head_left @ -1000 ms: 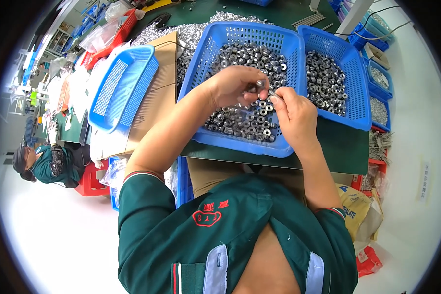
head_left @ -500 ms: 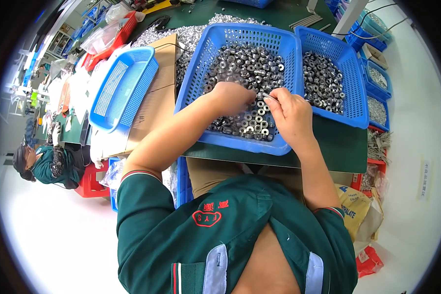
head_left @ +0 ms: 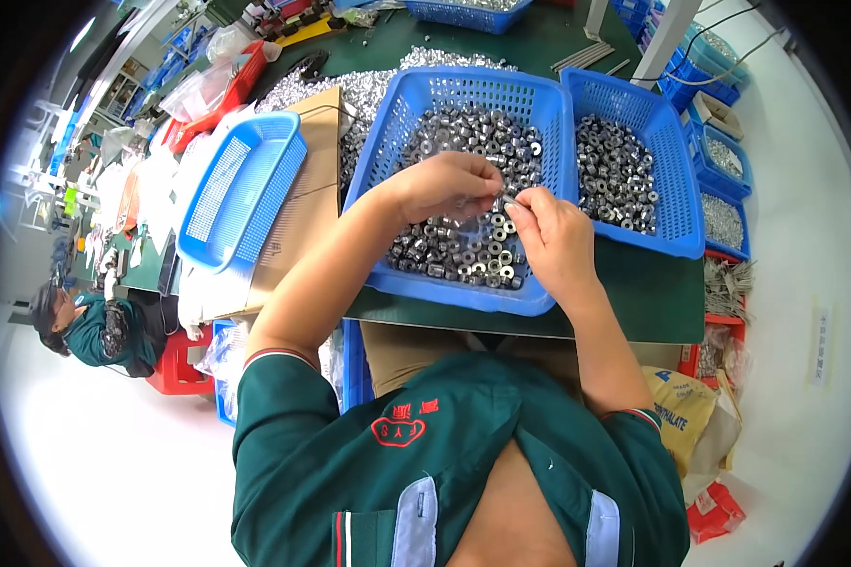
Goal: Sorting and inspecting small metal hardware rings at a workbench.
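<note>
from where i stood: both hands were over the near half of the big blue basket (head_left: pixel 463 296), fingertips almost meeting. right hand (head_left: pixel 556 231) had thumb and forefinger pinched together on a slim metal piece (head_left: pixel 509 198); too small to make out its exact shape. left hand (head_left: pixel 449 186) had its thumb and fingers curled close at the left side of that piece. couldn't tell if they were clamped on anything.

handling, my read: metal, so stiff and hard, light singly, not fragile. smooth finish probably made it a bit slick, and there was little length to grab. best hold looked like a thumb-and-forefinger pinch on the side, one end left free. loose metal rings (head_left: pixel 482 267) lay heaped below; those seemed stubbier, best gripped round the outer wall, clear of the bore. a whole basketful would have been heavy.

position: piece sat at the right fingertips, pointing toward the left ones, above the rings and left of the right palm. second blue basket (head_left: pixel 683 194), also with rings, stood just to the right; a shallow blue tray (head_left: pixel 282 184) lay left, on cardboard (head_left: pixel 317 161).
</note>
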Available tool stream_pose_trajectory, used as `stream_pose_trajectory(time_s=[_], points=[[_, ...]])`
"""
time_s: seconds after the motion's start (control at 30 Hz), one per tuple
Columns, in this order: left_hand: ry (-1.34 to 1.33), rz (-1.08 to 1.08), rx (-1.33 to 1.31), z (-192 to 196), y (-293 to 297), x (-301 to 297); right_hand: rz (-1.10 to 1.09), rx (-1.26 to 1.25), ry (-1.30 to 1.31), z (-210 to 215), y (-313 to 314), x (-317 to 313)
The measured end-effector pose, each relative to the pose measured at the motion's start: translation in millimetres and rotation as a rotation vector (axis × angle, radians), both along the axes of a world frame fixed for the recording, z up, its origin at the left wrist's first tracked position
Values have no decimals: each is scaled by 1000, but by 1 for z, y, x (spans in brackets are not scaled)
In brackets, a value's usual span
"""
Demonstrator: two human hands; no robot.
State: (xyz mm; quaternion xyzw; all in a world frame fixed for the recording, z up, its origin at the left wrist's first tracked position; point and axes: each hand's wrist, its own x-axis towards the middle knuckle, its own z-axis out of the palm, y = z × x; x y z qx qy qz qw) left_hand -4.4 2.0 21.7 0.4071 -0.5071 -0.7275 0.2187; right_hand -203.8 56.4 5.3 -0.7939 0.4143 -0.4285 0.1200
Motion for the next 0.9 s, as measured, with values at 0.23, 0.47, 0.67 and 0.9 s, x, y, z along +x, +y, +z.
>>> stream_pose_trajectory(time_s=[0.23,0.47,0.67,0.9], points=[[396,73,144,7,4,-4,-22,12,-73,-1,0,1],[277,-30,1,10,13,-11,-19,50,-114,0,1,2],[184,-26,-96,10,16,-15,-58,16,-93,-2,0,1],[306,19,153,5,18,-19,-73,-96,0,-4,0,2]])
